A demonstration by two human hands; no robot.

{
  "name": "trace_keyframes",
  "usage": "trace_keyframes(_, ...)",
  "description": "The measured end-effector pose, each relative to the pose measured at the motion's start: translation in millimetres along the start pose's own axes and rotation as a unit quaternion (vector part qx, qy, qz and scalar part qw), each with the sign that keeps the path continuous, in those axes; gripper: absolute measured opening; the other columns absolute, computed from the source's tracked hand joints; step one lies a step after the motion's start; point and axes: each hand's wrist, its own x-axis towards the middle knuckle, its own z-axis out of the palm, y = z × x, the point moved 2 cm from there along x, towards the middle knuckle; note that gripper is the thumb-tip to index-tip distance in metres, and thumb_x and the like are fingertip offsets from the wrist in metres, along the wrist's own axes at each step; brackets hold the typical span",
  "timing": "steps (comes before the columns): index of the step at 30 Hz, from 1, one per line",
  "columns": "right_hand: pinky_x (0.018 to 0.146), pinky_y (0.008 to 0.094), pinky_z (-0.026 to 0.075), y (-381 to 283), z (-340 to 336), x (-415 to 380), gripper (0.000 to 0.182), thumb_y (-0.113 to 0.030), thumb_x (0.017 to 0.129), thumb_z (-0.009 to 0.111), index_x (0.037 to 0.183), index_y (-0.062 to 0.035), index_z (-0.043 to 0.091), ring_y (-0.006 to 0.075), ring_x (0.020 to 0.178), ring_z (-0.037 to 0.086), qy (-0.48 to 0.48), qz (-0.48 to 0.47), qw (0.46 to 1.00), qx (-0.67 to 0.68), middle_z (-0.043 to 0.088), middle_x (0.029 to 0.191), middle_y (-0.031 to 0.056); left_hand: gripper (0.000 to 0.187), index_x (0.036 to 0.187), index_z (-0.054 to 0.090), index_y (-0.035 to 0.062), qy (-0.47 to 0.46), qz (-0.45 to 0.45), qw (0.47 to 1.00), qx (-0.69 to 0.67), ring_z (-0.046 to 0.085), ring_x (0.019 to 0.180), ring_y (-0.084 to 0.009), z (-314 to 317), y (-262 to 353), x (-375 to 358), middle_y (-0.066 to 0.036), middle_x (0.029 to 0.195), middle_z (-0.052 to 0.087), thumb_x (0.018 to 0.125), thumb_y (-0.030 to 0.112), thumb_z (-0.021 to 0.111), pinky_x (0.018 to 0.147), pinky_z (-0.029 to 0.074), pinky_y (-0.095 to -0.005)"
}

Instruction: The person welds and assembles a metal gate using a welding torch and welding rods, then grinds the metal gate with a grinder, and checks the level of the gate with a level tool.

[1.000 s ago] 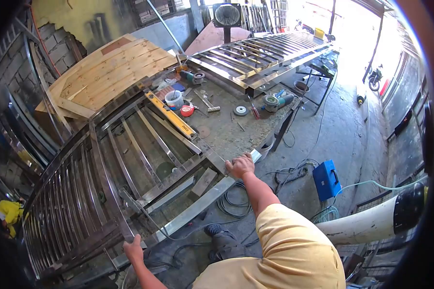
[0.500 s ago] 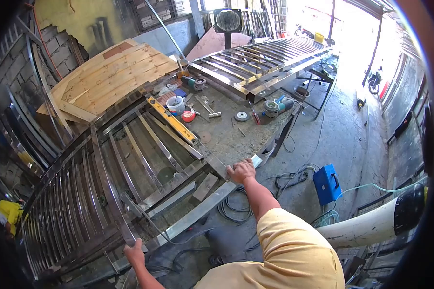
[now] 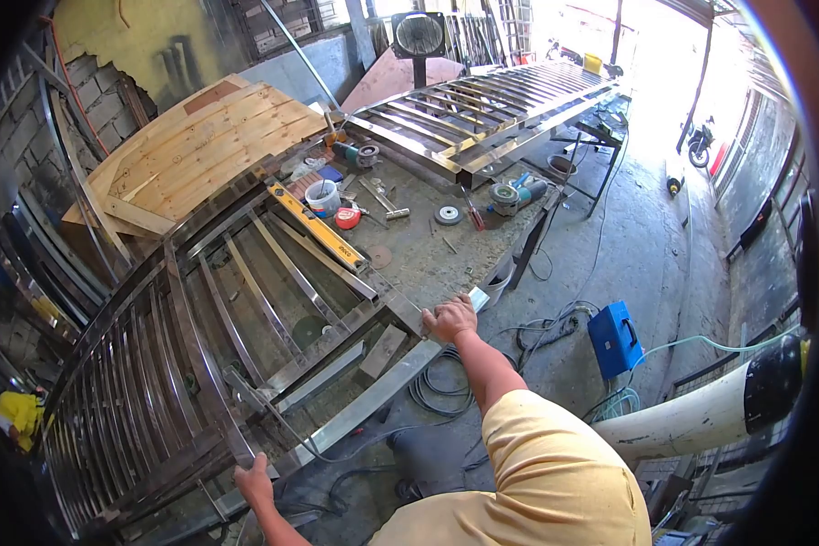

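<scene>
Both hands, left hand (image 3: 255,480) and right hand (image 3: 449,318), grip the long steel tube (image 3: 373,393) beside the gate frame (image 3: 246,309)

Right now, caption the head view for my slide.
Both hands, left and right, grip a long steel tube beside a gate frame.

Worktop (image 3: 428,255): gate frame (image 3: 200,364) on its left part; level (image 3: 318,223) along the frame's far edge. Behind the level: cup (image 3: 321,194), tape (image 3: 348,217), hammer (image 3: 384,202), disc (image 3: 447,215), grinder (image 3: 511,194). Second gate (image 3: 482,109) at far end, fan (image 3: 419,35) behind it. Wooden panel (image 3: 200,146) far left. Floor, right of worktop: cables (image 3: 546,332), case (image 3: 614,338).
</scene>
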Motion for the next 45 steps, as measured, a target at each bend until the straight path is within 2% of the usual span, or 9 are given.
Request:
trace_keyframes(5,0.111,0.0369,0.029,0,-2,0,0.060,-0.059,0.100,0.042,0.088,-0.0167,0.082,0.0170,0.111,0.065,-0.008,-0.006,1.000,0.003,0.077,0.099,0.0036,0.048,0.110,0.067,-0.0108,0.000,-0.044,0.999,0.002,0.070,0.099,-0.0398,2,-11,7,-0.025,0.107,0.073,0.082,0.027,0.077,0.090,0.051,-0.0454)
trace_keyframes(12,0.113,0.0362,0.028,1,3,1,0.059,-0.059,0.099,0.043,0.086,-0.0156,0.082,0.0166,0.111,0.065,0.016,-0.005,1.000,0.000,0.077,0.097,0.0032,0.050,0.112,0.067,-0.0112,-0.016,-0.024,1.000,-0.009,0.069,0.102,-0.0407,1,-12,8,-0.025,0.110,0.073,0.082,0.027,0.078,0.091,0.050,-0.0456)
trace_keyframes(15,0.122,0.0380,0.022,-2,-7,1,0.061,-0.061,0.097,0.044,0.097,-0.0141,0.082,0.0183,0.120,0.062,-0.057,0.014,0.998,0.018,0.077,0.108,0.0044,0.052,0.114,0.066,-0.0112,-0.008,-0.015,1.000,-0.007,0.069,0.103,-0.0421,3,-17,10,-0.026,0.111,0.072,0.082,0.028,0.078,0.092,0.050,-0.0463)
trace_keyframes(20,0.120,0.0373,0.025,-1,-4,2,0.060,-0.061,0.097,0.044,0.093,-0.0147,0.082,0.0184,0.118,0.063,-0.032,0.010,0.999,0.013,0.077,0.105,0.0060,0.058,0.115,0.065,-0.0132,-0.030,-0.015,0.999,0.024,0.067,0.106,-0.0454,-6,13,-5,-0.030,0.113,0.070,0.081,0.032,0.078,0.093,0.049,-0.0472)
trace_keyframes(23,0.118,0.0368,0.026,1,-3,2,0.059,-0.060,0.097,0.045,0.092,-0.0145,0.082,0.0182,0.117,0.063,-0.025,0.006,1.000,0.014,0.077,0.104,0.0066,0.061,0.115,0.065,-0.0143,-0.001,-0.019,0.999,0.040,0.066,0.108,-0.0470,-2,3,-2,-0.032,0.114,0.070,0.081,0.034,0.078,0.094,0.049,-0.0478)
trace_keyframes(26,0.114,0.0367,0.028,-1,-3,1,0.060,-0.059,0.099,0.043,0.088,-0.0145,0.081,0.0184,0.113,0.064,-0.011,-0.003,1.000,0.010,0.077,0.099,0.0066,0.061,0.116,0.064,-0.0143,-0.030,-0.006,0.999,0.031,0.066,0.108,-0.0479,-3,-5,5,-0.032,0.115,0.069,0.081,0.034,0.078,0.095,0.049,-0.0489)
trace_keyframes(33,0.112,0.0368,0.029,-2,-5,-1,0.060,-0.058,0.101,0.042,0.086,-0.0145,0.081,0.0185,0.110,0.065,0.002,-0.009,1.000,0.001,0.077,0.097,0.0066,0.060,0.118,0.064,-0.0134,-0.012,-0.014,0.999,0.037,0.066,0.107,-0.0462,-7,19,-10,-0.030,0.117,0.069,0.081,0.032,0.079,0.094,0.049,-0.0492)
trace_keyframes(39,0.119,0.0381,0.025,-2,-6,1,0.058,-0.059,0.098,0.045,0.092,-0.0150,0.082,0.0187,0.119,0.063,-0.036,0.014,0.999,0.017,0.077,0.106,0.0068,0.057,0.117,0.065,-0.0123,-0.028,-0.028,0.999,0.019,0.067,0.107,-0.0442,-6,11,-5,-0.029,0.115,0.070,0.082,0.030,0.079,0.093,0.049,-0.0484)
trace_keyframes(45,0.111,0.0370,0.030,1,-1,1,0.061,-0.059,0.100,0.042,0.086,-0.0140,0.081,0.0191,0.109,0.066,0.004,-0.013,1.000,0.006,0.077,0.098,0.0067,0.057,0.116,0.065,-0.0123,-0.026,-0.032,0.999,0.001,0.067,0.107,-0.0445,-2,-1,3,-0.029,0.114,0.070,0.082,0.031,0.079,0.094,0.049,-0.0472)
